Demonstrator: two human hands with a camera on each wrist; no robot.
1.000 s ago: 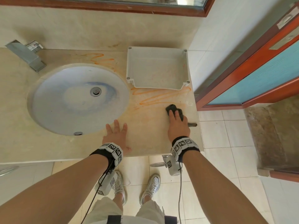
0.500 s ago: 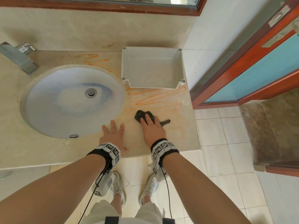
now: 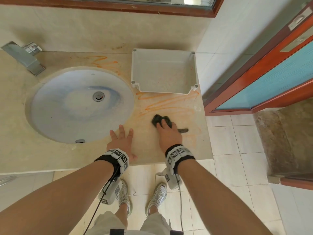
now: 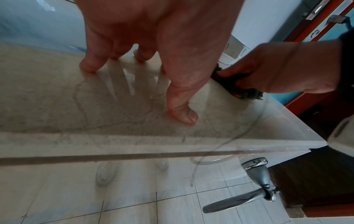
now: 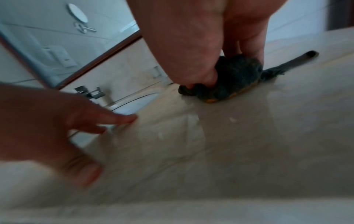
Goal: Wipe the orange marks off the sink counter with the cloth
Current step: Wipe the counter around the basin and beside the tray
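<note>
Your right hand [image 3: 169,133] bunches the dark cloth [image 3: 159,120] against the sink counter [image 3: 191,150], just below the orange marks [image 3: 169,102] in front of the grey tray [image 3: 162,72].

Fingers and thumb curl round the wad, likely to concentrate pressure; your left hand [image 3: 121,141] lies flat and spread beside the basin [image 3: 81,106], apparently as a brace. An orange tinge on the cloth's underside is blurred, perhaps lifted pigment.

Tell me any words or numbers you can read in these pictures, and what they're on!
None: no words or numbers can be read anywhere.
The wrist bands carry only black-and-white square code patterns, no letters.
The door plate is too blurred to show any writing.
</note>
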